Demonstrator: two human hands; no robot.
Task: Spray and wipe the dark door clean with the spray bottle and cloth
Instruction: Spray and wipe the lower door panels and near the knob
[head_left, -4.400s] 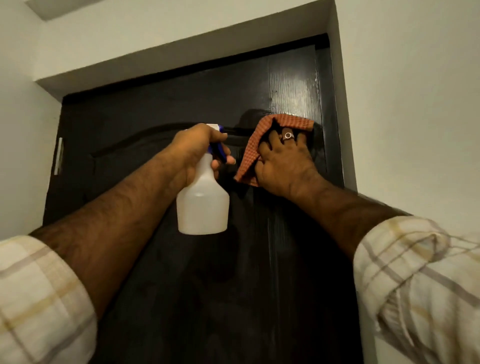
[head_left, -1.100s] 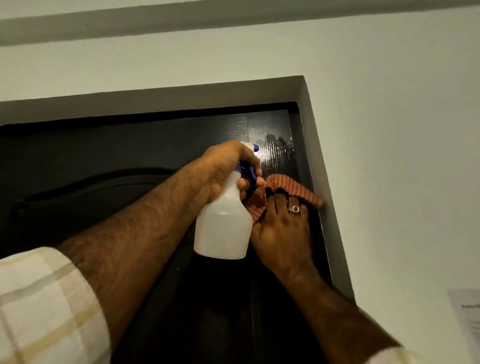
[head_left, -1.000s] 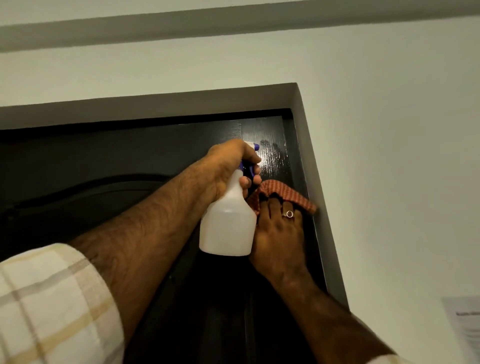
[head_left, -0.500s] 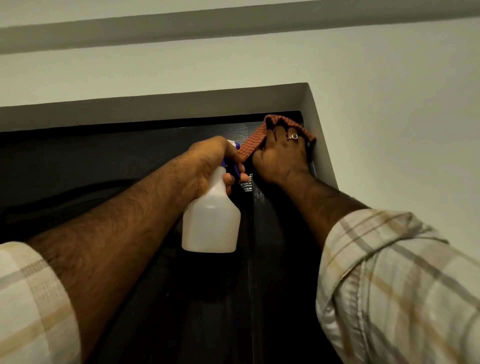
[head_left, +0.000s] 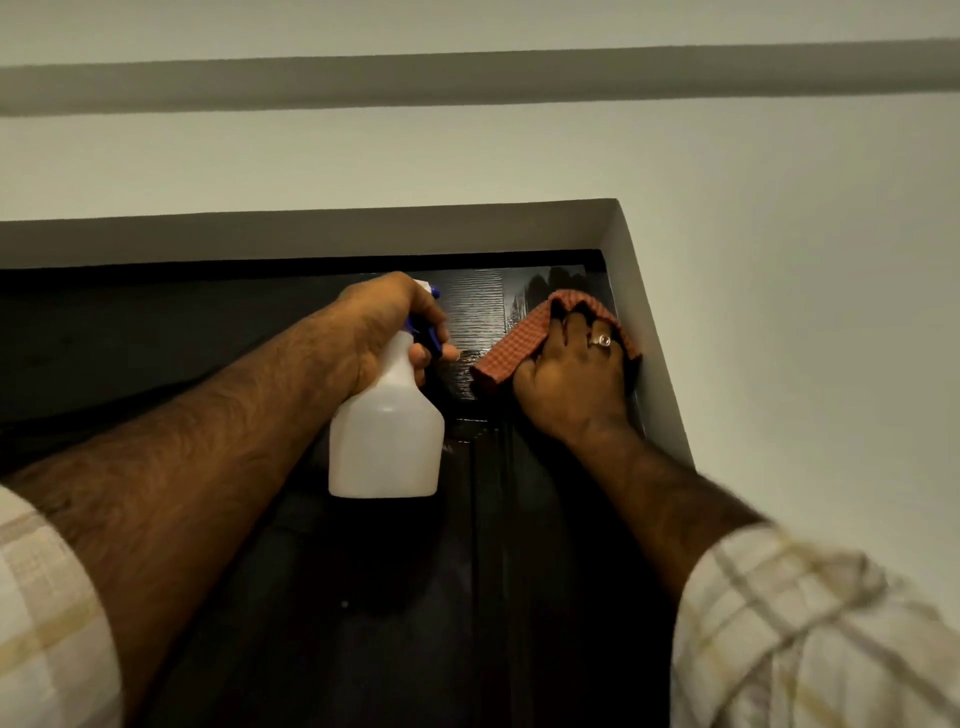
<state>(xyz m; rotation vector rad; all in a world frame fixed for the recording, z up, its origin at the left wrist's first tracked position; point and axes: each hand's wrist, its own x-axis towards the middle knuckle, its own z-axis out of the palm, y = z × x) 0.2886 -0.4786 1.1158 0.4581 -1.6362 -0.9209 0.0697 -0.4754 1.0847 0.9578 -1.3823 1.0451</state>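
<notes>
Cloth (head_left: 511, 347) lower; 1 bottle (head_left: 387, 441).

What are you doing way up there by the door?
A person is cleaning the top right corner of the dark door. The left hand holds a white spray bottle by its blue trigger. The right hand presses a red checked cloth flat against the shiny, wet-looking wood.
</notes>
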